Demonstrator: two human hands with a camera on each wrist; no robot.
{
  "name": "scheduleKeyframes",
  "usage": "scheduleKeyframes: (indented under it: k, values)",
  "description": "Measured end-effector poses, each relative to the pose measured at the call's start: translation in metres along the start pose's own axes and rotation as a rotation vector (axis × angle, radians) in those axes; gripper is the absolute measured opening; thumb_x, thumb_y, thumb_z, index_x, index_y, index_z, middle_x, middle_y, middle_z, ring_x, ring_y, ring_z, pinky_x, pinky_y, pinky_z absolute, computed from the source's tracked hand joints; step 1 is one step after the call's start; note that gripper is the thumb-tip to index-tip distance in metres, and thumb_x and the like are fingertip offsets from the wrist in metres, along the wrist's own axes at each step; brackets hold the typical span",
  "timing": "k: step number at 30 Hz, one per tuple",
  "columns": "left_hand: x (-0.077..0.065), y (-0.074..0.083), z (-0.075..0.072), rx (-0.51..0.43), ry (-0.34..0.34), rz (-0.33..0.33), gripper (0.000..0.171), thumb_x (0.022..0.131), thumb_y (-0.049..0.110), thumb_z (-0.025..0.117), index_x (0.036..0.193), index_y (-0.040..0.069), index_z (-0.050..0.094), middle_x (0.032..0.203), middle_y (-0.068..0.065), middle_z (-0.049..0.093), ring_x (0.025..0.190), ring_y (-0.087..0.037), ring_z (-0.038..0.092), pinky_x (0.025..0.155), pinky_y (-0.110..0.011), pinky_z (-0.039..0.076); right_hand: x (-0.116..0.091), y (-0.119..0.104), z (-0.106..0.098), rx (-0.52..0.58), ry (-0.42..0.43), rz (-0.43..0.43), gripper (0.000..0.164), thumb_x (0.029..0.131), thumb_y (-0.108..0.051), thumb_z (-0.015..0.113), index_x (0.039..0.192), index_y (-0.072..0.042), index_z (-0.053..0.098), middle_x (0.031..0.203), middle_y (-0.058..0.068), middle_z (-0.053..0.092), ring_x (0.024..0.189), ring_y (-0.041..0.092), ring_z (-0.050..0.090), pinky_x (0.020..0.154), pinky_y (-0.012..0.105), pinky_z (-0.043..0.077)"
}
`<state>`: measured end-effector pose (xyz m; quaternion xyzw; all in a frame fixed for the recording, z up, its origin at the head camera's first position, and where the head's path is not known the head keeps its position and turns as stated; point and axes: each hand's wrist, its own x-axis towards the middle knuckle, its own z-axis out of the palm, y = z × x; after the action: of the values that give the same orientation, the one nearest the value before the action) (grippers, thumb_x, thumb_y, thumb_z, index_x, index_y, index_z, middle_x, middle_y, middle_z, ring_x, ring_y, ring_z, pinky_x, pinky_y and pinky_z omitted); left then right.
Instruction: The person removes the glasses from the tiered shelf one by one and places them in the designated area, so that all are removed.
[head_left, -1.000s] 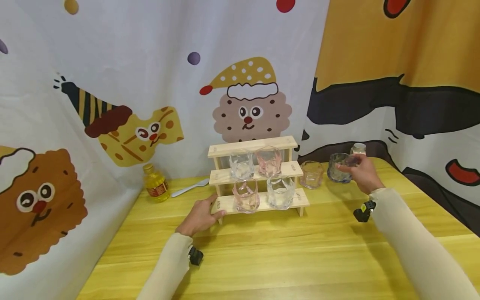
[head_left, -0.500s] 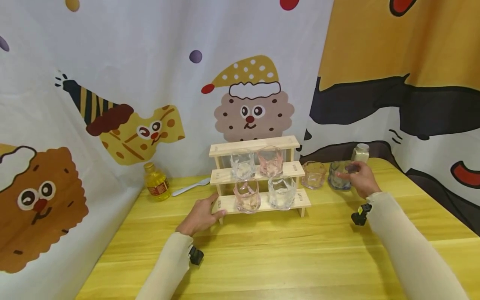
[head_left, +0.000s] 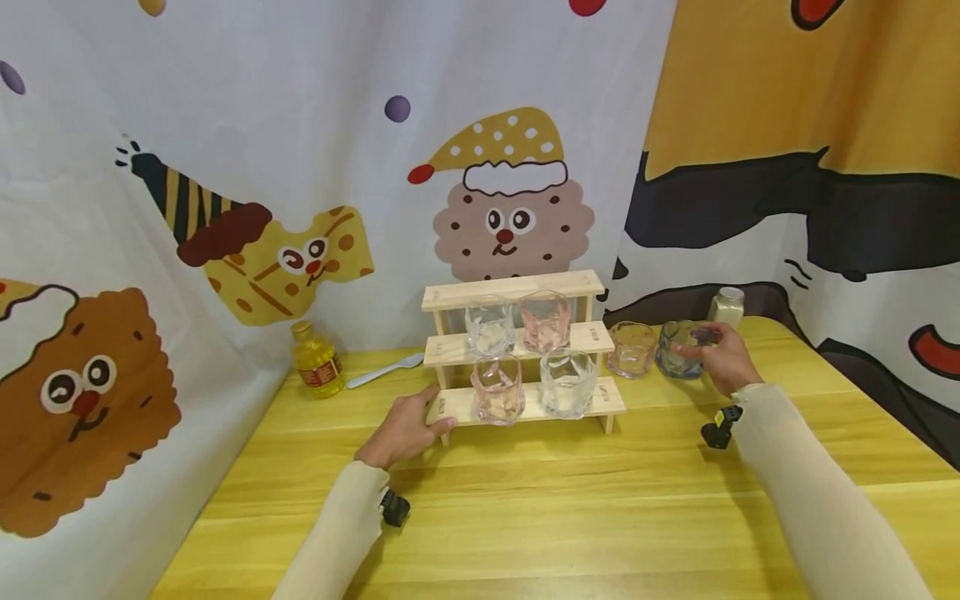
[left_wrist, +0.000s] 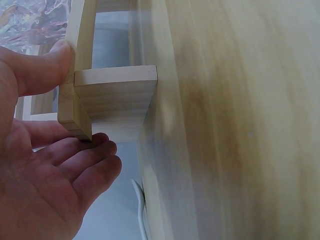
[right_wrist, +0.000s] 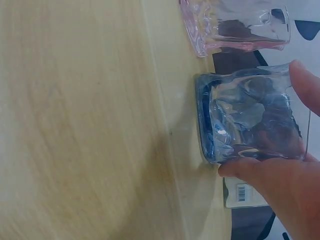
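My left hand (head_left: 405, 427) grips the left end of the lowest step of a three-tier wooden rack (head_left: 517, 287). In the left wrist view its thumb presses the front of the step board (left_wrist: 117, 77), with fingertips curled at the end. At the right, my right hand (head_left: 726, 357) holds a blue faceted glass (head_left: 678, 354), which stands on the table. The right wrist view shows thumb and fingers around the blue glass's sides, its base on the wood. Close on its left stands a pale pink glass (head_left: 632, 350), apart from it.
Two glasses, one clear (head_left: 490, 327) and one pink (head_left: 545, 323), stand on the middle step. Below them are another pink glass (head_left: 498, 392) and clear glass (head_left: 567, 385). A lidded jar (head_left: 727, 307), a yellow bottle (head_left: 318, 362) and a plastic knife-like utensil (head_left: 386, 371) lie around.
The blue glass has come down onto the table, lowered by my right hand beside the pale pink glass. My left hand keeps its place on the rack. The head view has shifted slightly.
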<state>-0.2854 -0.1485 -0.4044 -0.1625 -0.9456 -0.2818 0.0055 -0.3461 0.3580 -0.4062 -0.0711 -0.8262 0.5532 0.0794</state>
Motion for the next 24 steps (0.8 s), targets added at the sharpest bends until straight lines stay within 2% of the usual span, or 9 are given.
scheduleKeyframes:
  k: [7, 12, 15, 20, 24]
  values:
    - [0.0, 0.0, 0.001, -0.002, 0.0, 0.012, 0.065, 0.096, 0.03, 0.069, 0.149, 0.002, 0.045, 0.105, -0.014, 0.073, 0.102, -0.028, 0.07, 0.093, -0.046, 0.054, 0.001, -0.001, 0.0, -0.004, -0.022, -0.002, 0.087, 0.097, -0.025, 0.068, 0.157, 0.006, 0.013, 0.158, 0.03, 0.024, 0.139, 0.046, 0.031, 0.113, 0.06, 0.032]
    - [0.001, -0.002, 0.002, -0.003, 0.003, 0.007, 0.064, 0.096, 0.03, 0.069, 0.149, 0.002, 0.046, 0.101, -0.012, 0.073, 0.095, -0.024, 0.07, 0.089, -0.043, 0.054, 0.001, -0.003, -0.004, -0.054, -0.072, 0.004, 0.091, 0.097, -0.03, 0.068, 0.158, 0.006, 0.01, 0.162, 0.033, 0.018, 0.145, 0.053, 0.024, 0.116, 0.064, 0.028]
    - [0.001, -0.002, 0.003, -0.006, 0.003, 0.007, 0.064, 0.096, 0.031, 0.069, 0.149, 0.002, 0.046, 0.103, -0.013, 0.073, 0.095, -0.024, 0.069, 0.088, -0.043, 0.054, 0.0, -0.005, -0.006, -0.111, -0.105, 0.007, 0.096, 0.097, -0.035, 0.066, 0.159, 0.005, 0.005, 0.163, 0.035, 0.012, 0.146, 0.057, 0.021, 0.115, 0.067, 0.027]
    - [0.0, -0.002, 0.002, -0.007, 0.004, -0.009, 0.066, 0.096, 0.032, 0.069, 0.15, 0.001, 0.044, 0.112, -0.016, 0.072, 0.104, -0.028, 0.069, 0.094, -0.046, 0.054, -0.001, -0.009, -0.007, -0.182, -0.151, 0.012, 0.101, 0.097, -0.042, 0.064, 0.159, 0.003, -0.001, 0.162, 0.037, 0.005, 0.145, 0.06, 0.018, 0.114, 0.069, 0.027]
    - [0.0, -0.002, 0.002, -0.012, -0.002, -0.008, 0.066, 0.096, 0.031, 0.069, 0.15, 0.001, 0.043, 0.11, -0.016, 0.072, 0.102, -0.028, 0.07, 0.093, -0.046, 0.054, -0.002, -0.011, -0.009, -0.231, -0.166, 0.014, 0.102, 0.098, -0.043, 0.062, 0.16, 0.002, -0.005, 0.162, 0.037, 0.0, 0.145, 0.061, 0.016, 0.113, 0.071, 0.027]
